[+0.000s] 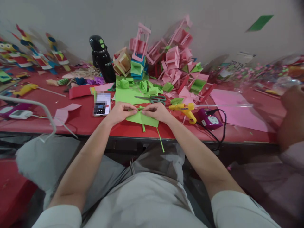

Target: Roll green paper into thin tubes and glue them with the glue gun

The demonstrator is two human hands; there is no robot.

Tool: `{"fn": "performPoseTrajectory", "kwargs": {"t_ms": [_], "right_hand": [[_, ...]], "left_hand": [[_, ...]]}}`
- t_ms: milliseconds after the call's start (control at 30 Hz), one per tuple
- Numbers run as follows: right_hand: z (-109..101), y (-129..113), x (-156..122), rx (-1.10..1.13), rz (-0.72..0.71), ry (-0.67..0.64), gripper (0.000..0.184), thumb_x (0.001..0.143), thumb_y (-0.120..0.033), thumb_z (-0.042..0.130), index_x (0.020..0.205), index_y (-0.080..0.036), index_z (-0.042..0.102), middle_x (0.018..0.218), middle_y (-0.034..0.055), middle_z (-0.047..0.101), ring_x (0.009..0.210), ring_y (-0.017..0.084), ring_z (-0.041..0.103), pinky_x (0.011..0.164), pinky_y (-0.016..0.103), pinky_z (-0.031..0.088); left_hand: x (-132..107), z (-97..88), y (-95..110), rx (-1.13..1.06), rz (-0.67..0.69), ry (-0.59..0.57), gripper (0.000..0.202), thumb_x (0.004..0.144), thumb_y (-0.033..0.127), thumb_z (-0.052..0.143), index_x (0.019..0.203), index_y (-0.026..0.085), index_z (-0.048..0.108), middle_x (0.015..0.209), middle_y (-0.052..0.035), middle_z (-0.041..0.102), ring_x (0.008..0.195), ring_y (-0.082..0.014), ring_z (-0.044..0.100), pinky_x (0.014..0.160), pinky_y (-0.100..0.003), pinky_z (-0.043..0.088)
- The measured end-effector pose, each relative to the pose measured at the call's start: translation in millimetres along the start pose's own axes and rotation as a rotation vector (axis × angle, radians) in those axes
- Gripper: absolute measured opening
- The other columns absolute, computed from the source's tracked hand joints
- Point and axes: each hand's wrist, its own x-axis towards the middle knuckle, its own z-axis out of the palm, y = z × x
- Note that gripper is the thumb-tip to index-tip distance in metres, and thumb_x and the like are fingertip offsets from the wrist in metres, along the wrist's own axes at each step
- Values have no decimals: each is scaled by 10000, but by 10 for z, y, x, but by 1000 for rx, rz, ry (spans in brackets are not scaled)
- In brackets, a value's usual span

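Observation:
A light-green sheet of paper (144,119) lies near the table's front edge, between my two hands. My left hand (121,113) pinches the sheet's upper edge, thumb pointing inward. Opposite it, my right hand (157,111) pinches the same edge, the two thumb tips almost meeting. Thin green strips show at the fingertips, too small to make out well. A narrow green paper strip (160,139) hangs over the table edge, and a short rolled green piece (143,128) sticks out below the sheet. Scissors (152,99) with dark grey-green handles rest just beyond my hands.
A yellow glue gun (184,110) and a purple power socket (210,119) sit at right. To the left lies a phone (102,104); behind it stands a black bottle (103,60). Pink paper models (173,60) are heaped at the wall. Another person's arm (292,117) reaches in at right.

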Motion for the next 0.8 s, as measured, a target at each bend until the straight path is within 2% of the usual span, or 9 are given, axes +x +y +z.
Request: {"fn": "performPoseTrajectory", "kwargs": {"t_ms": [233,433,600,800], "right_hand": [[7,10,9,49,18,14,299,696,-397,794,812,-121,794,659,38,699,543,90,507,505,236,379],[1,54,23,52,5,21,298,699,-410,797,825,-140,800,709,48,732,587,112,572,536,241,423],[-4,54,29,74,5,25,297,695,-403,801,844,-146,804,768,62,757,639,132,622,580,252,467],[-9,68,18,71,4,-2,302,712,-382,779,895,-143,802,739,50,743,612,122,602,562,247,454]], "left_hand": [[-12,41,45,-19,15,3,324,730,437,812,917,173,791,897,-75,773,792,-189,674,684,-278,492],[5,112,61,36,67,40,311,741,443,798,908,181,798,939,-76,777,845,-214,681,727,-305,505],[19,95,30,70,120,53,275,766,421,778,904,184,794,930,-75,776,869,-225,691,762,-320,522],[-16,87,54,97,144,4,222,808,376,736,924,192,779,955,-62,770,891,-217,688,800,-323,524]]}}
